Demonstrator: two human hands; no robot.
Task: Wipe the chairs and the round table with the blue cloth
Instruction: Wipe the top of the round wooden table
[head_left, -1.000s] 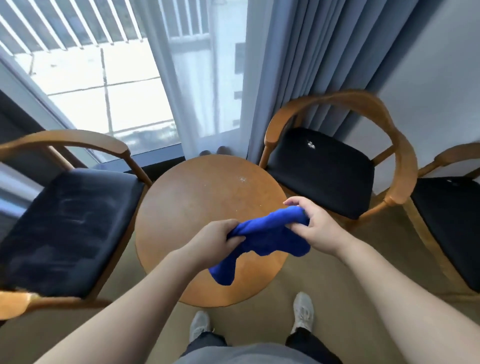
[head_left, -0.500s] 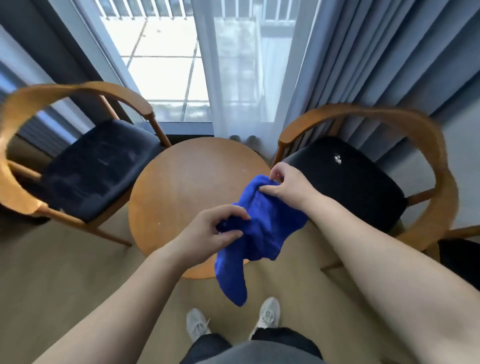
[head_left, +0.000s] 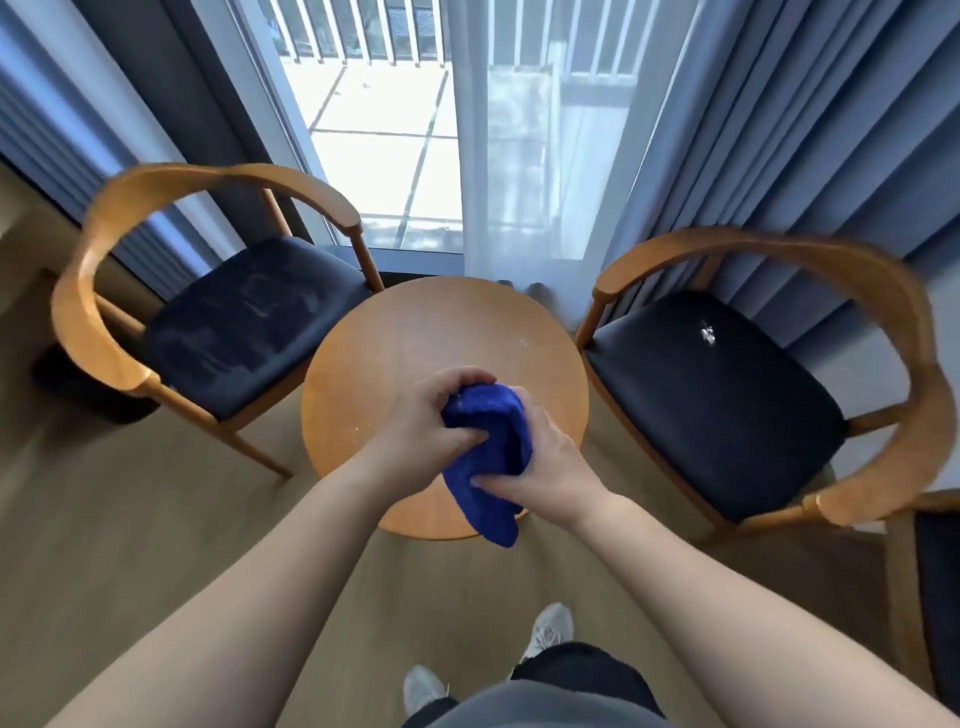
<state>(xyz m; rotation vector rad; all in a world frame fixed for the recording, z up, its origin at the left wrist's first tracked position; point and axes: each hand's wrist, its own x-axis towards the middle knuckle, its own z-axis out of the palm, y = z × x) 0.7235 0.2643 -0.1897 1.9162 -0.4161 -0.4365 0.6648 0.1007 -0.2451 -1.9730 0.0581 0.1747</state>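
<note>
I hold the blue cloth (head_left: 491, 457) bunched between both hands above the near half of the round wooden table (head_left: 415, 332). My left hand (head_left: 431, 415) grips its upper part from the left. My right hand (head_left: 545, 467) grips its lower right side, and one end hangs down past the table's near edge. A wooden armchair with a dark seat (head_left: 249, 322) stands left of the table. A second one (head_left: 717, 405) stands on the right, with a small white speck on its seat. White specks dot the tabletop.
Glass balcony door (head_left: 384, 130) and a sheer curtain (head_left: 535, 156) lie behind the table, with blue drapes (head_left: 753, 130) at the right. Part of a third chair (head_left: 935, 597) shows at the right edge. My shoes (head_left: 550, 629) stand on the wood floor close to the table.
My view has swung left and back, centring the table between both chairs. My hands have drawn together and bunched the cloth, which hung spread between them before.
</note>
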